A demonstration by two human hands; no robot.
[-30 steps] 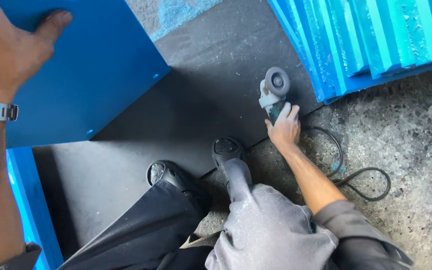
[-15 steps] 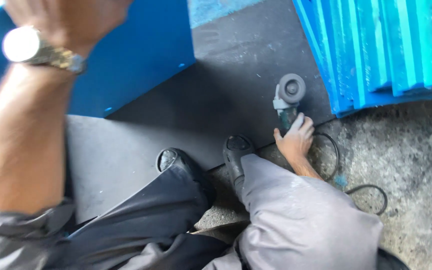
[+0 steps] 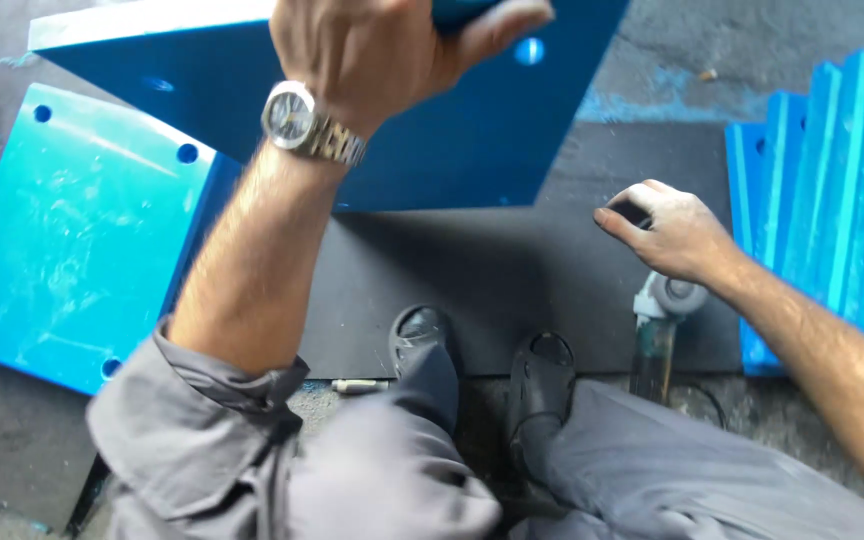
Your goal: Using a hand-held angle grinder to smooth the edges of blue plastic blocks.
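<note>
Left hand (image 3: 372,50) in closed grip on edge of dark blue panel (image 3: 452,140), tilted up over black mat (image 3: 472,280) on floor; right hand (image 3: 667,232) curled around small dark object, exact hold unclear, just above angle grinder (image 3: 660,325) lying on mat.

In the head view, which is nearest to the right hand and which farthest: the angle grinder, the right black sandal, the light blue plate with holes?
Measured from the right hand:
1. Angle grinder: just below the hand, on the dark mat.
2. Right black sandal: lower and to the left, at the mat's edge.
3. Light blue plate with holes: far left, beyond the left arm.
</note>
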